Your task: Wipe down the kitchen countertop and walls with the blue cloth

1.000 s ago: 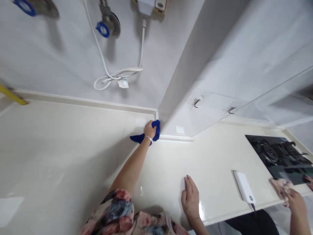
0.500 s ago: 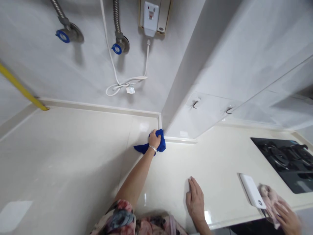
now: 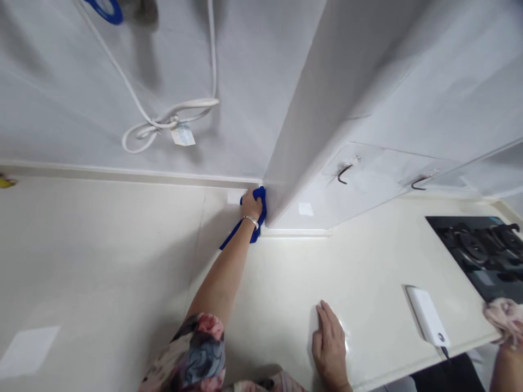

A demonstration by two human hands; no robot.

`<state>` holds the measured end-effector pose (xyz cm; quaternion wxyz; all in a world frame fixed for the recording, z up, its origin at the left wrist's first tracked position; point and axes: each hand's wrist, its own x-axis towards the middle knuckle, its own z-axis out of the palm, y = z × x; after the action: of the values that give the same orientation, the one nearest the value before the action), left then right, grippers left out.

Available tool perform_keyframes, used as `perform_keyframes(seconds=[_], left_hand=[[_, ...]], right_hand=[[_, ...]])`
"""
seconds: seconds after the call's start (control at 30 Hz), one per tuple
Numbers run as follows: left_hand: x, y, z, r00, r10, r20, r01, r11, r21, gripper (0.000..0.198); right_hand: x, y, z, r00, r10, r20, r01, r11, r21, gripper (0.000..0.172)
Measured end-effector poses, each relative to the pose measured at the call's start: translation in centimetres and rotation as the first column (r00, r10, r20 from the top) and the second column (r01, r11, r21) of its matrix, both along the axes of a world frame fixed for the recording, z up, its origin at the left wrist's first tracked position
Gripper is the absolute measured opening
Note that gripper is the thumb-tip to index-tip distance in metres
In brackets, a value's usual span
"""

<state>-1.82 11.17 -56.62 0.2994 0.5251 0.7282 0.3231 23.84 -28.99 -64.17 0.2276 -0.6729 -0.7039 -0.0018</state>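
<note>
My left hand, with a silver bangle on the wrist, is shut on a blue microfibre cloth and presses it into the corner where the cream countertop meets the wall and a white column. A strip of the cloth trails down beside my wrist. My right hand lies flat on the countertop, fingers apart, holding nothing. At the far right, another person's hand holds a pink floral cloth near the counter's front edge.
A black glass gas hob and a white power bank with a cable sit on the right counter. A looped white cable hangs on the wall. Metal hooks jut from the white panel.
The blue cloth is bunched tighter, its loose end now lying closer along my wrist. The other person's hand and floral cloth moved right, away from the power bank. The view shifted closer to the wall.
</note>
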Motion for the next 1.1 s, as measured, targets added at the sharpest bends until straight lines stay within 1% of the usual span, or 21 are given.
perform_keyframes(seconds=[0.1, 0.2, 0.27, 0.37, 0.47, 0.53, 0.73, 0.83, 0.9, 0.97, 1.1], left_hand=[[0.3, 2.2, 0.1, 1.0, 0.017, -0.013, -0.017, 1.0, 0.015, 0.033], [0.7, 4.0, 0.1, 0.998, 0.053, -0.02, -0.053, 0.999, -0.004, 0.035], [0.8, 4.5, 0.2, 0.997, 0.069, -0.026, -0.07, 0.998, -0.005, 0.035], [0.5, 4.1, 0.3, 0.999, 0.036, -0.027, -0.036, 0.999, 0.023, 0.035], [0.2, 2.5, 0.6, 0.999, 0.005, -0.047, -0.004, 1.0, 0.029, 0.035], [0.0, 0.7, 0.7, 0.998, 0.005, -0.061, -0.003, 1.0, 0.027, 0.035], [-0.4, -6.6, 0.5, 0.995, -0.055, -0.084, 0.061, 0.996, 0.069, 0.033], [-0.6, -9.4, -0.1, 0.992, -0.087, -0.094, 0.095, 0.992, 0.083, 0.033], [-0.7, -10.6, -0.6, 0.991, -0.097, -0.092, 0.105, 0.991, 0.085, 0.033], [-0.7, -11.2, -0.9, 0.993, -0.093, -0.075, 0.099, 0.991, 0.094, 0.033], [-0.8, -11.8, -0.8, 0.995, -0.087, -0.05, 0.092, 0.989, 0.115, 0.033]], right_hand=[[-0.1, 0.0, 0.3, 1.0, -0.003, 0.002, 0.003, 1.0, -0.013, 0.061], [0.1, 0.0, 0.4, 1.0, -0.001, -0.002, 0.001, 1.0, -0.02, 0.064], [0.3, 0.0, 0.2, 1.0, 0.014, 0.004, -0.014, 1.0, -0.019, 0.065], [0.5, 0.0, -0.2, 1.0, 0.017, 0.023, -0.017, 1.0, -0.003, 0.065], [0.6, 0.1, -0.7, 1.0, 0.007, 0.029, -0.007, 1.0, 0.007, 0.065], [0.5, 0.3, -0.8, 0.999, 0.008, 0.032, -0.009, 1.0, 0.024, 0.066], [0.0, 0.8, -1.1, 1.0, 0.009, 0.028, -0.012, 0.995, 0.097, 0.069], [0.0, 1.1, -1.4, 1.0, 0.004, 0.024, -0.008, 0.991, 0.136, 0.07], [0.0, 1.3, -1.6, 1.0, 0.001, 0.021, -0.004, 0.989, 0.151, 0.069], [0.0, 1.5, -1.9, 1.0, -0.003, 0.01, 0.001, 0.987, 0.16, 0.068], [-0.2, 1.8, -2.0, 1.0, -0.015, 0.0, 0.015, 0.983, 0.183, 0.065]])
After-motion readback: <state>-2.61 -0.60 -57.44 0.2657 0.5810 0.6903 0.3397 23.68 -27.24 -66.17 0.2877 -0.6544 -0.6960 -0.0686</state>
